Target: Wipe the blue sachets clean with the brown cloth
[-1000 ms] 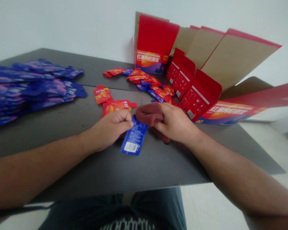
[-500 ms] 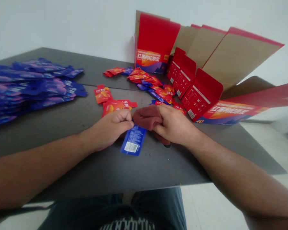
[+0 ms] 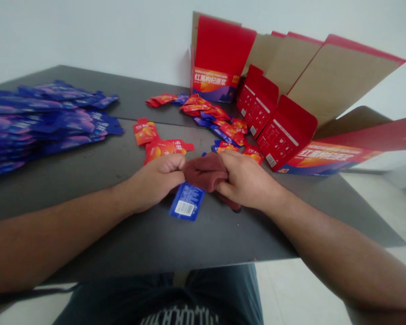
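Observation:
A blue sachet (image 3: 188,201) with a white barcode label hangs at the middle of the table's near part, its upper end hidden under a brown cloth (image 3: 205,172). Fingers curled, my left hand (image 3: 164,180) pinches the sachet near its covered top left corner. My right hand (image 3: 245,179) is closed around the folded cloth and presses it over the sachet's top. A loose end of the cloth droops below that hand. Just beyond my left hand lie a few red-orange sachets (image 3: 162,148).
On the left is a large heap of blue-purple sachets (image 3: 54,122). Mixed red and blue sachets (image 3: 216,119) lie in a row toward the back. Red printed cartons with raised flaps (image 3: 286,131) stand at the right of the grey table (image 3: 149,246).
The cloth has shifted slightly left and down across the sachet's top, with my right hand following. My left hand has hardly moved.

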Demonstrator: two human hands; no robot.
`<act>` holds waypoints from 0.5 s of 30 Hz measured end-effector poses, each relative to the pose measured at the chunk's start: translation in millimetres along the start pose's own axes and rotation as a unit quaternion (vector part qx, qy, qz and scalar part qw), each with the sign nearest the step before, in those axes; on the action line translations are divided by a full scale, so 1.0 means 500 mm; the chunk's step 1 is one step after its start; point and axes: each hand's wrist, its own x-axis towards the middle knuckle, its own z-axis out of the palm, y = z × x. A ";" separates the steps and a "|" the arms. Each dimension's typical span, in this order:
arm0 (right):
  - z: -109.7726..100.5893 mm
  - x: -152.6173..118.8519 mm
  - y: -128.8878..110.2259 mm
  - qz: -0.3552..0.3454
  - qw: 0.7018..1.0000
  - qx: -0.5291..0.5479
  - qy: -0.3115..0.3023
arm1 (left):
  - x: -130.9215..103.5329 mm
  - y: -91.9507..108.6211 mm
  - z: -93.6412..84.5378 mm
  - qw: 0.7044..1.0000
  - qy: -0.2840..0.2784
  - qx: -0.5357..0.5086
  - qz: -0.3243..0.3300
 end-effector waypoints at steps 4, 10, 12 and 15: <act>-0.005 0.006 0.006 0.043 0.999 -0.004 0.021 | 0.002 0.004 0.007 0.998 0.006 -0.064 -0.008; 0.009 -0.014 -0.017 -0.037 0.999 0.004 -0.026 | 0.003 0.027 0.023 0.988 0.051 -0.131 -0.060; 0.013 -0.026 -0.033 -0.097 0.993 0.004 -0.060 | 0.003 0.028 0.023 0.988 0.055 -0.134 -0.049; 0.013 -0.035 -0.045 -0.144 0.986 -0.015 -0.081 | 0.003 0.025 0.022 0.990 0.050 -0.125 -0.033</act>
